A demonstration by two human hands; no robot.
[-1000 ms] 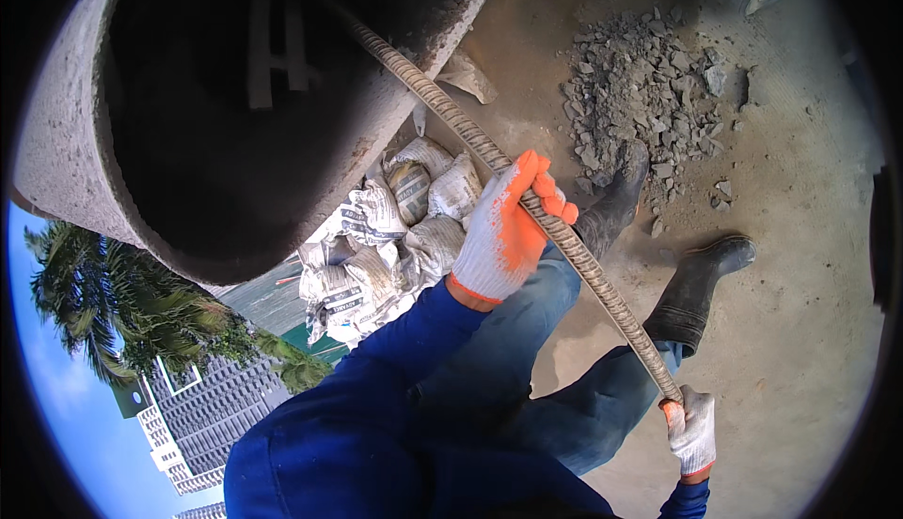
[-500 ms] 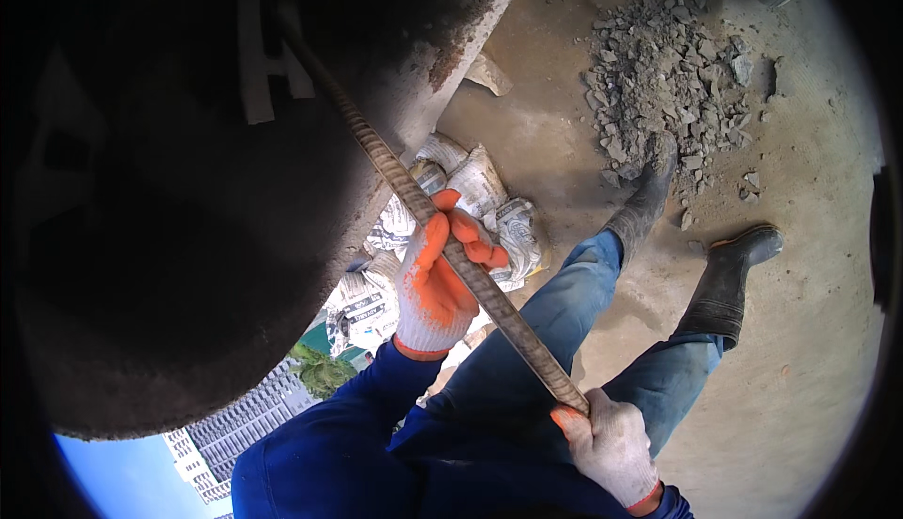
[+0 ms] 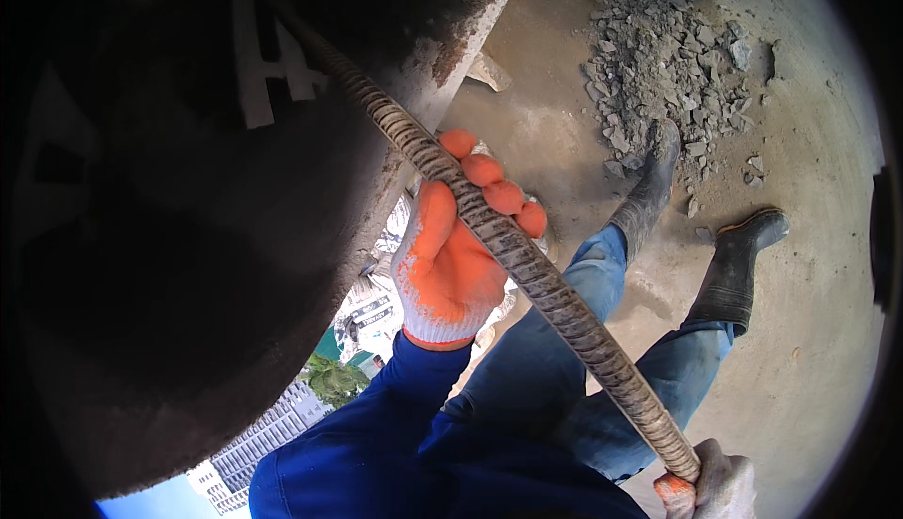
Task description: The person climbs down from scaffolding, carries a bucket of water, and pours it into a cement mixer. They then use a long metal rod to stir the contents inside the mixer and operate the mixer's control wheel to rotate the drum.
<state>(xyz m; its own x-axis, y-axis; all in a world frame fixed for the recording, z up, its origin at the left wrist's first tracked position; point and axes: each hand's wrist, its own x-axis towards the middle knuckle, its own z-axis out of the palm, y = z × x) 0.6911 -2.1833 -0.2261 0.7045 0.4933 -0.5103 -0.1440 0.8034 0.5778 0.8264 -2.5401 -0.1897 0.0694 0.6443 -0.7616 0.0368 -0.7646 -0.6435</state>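
A long ribbed steel bar (image 3: 527, 265) runs from the dark inside of a big concrete drum (image 3: 188, 237) at upper left down to the lower right. My left hand (image 3: 456, 251), in an orange and white glove, is closed around the bar's middle, just outside the drum's rim. At the bottom edge my right hand (image 3: 710, 486), in a pale glove with orange fingertips, grips the bar's near end. Blue sleeves and jeans show below the bar. My rubber boots (image 3: 734, 260) stand on the dusty floor.
A heap of broken grey rubble (image 3: 673, 58) lies on the concrete floor (image 3: 818, 312) beyond my boots. Filled white sacks (image 3: 372, 307) show through a gap under the drum. Trees and tall buildings appear far below at lower left.
The view has drawn closer to the drum, which now fills the left half. The bar has gone deeper into it. My right hand has slid down to the frame's bottom edge.
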